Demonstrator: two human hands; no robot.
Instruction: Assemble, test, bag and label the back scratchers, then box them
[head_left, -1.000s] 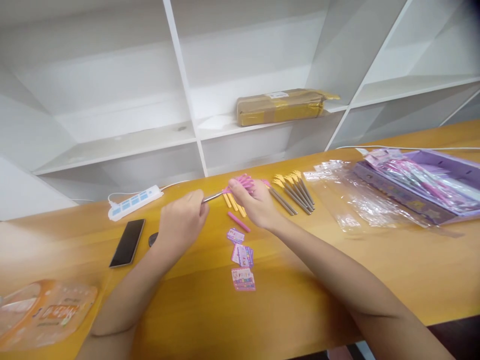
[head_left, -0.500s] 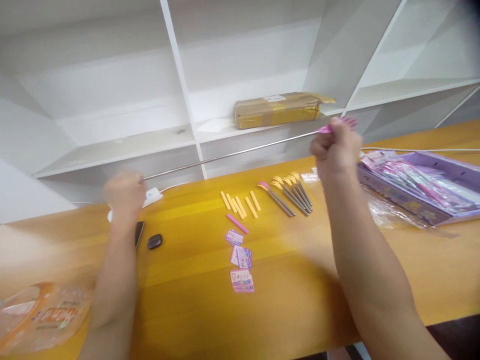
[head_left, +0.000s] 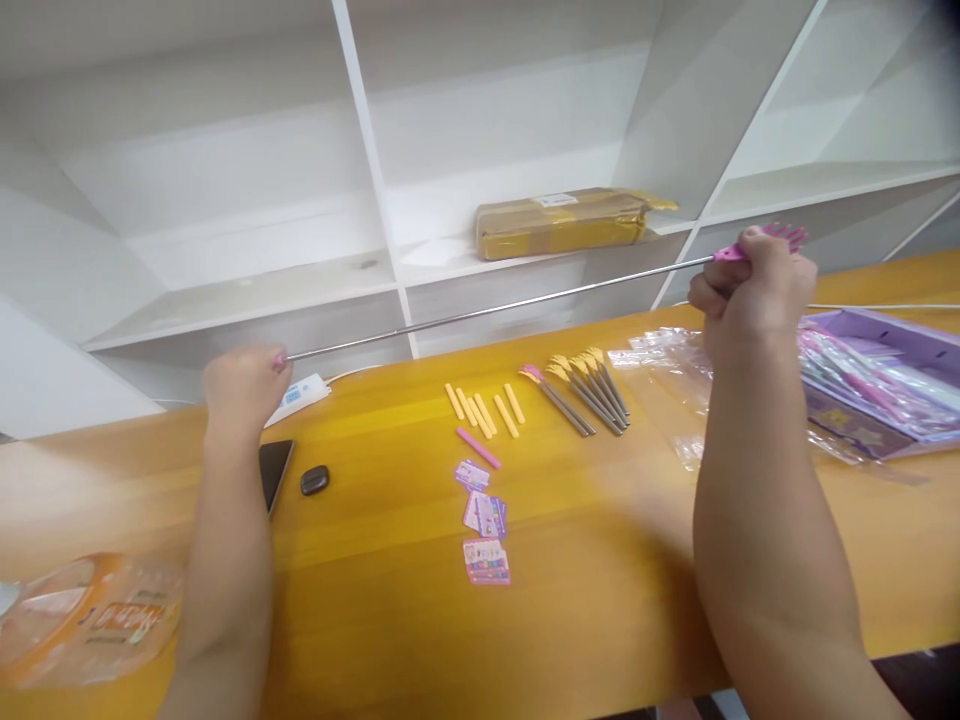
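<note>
A telescopic back scratcher (head_left: 510,305) is stretched out long between my hands, above the back of the table. My left hand (head_left: 247,388) is closed round its pink handle end, mostly hidden in the fist. At the other end my right hand (head_left: 757,285) grips the pink claw-shaped head, whose prongs stick out past the fingers. Below the rod lie several collapsed back scratchers (head_left: 589,390) with yellow or pink heads. To their left are several loose yellow handle tubes (head_left: 480,410) and one pink tube (head_left: 478,447). Small printed cards (head_left: 486,515) lie nearer to me.
At right stands a purple box (head_left: 862,425) with wrapped pink items, beside clear plastic bags (head_left: 667,355). A taped carton (head_left: 562,225) rests on the shelf. On the left are a phone (head_left: 276,472), a black case (head_left: 314,480), a power strip (head_left: 300,396) and an orange-printed bag (head_left: 112,620).
My right hand has moved right with the claw head, and the metal rod between my hands has grown longer. My left hand has stayed nearly in place.
</note>
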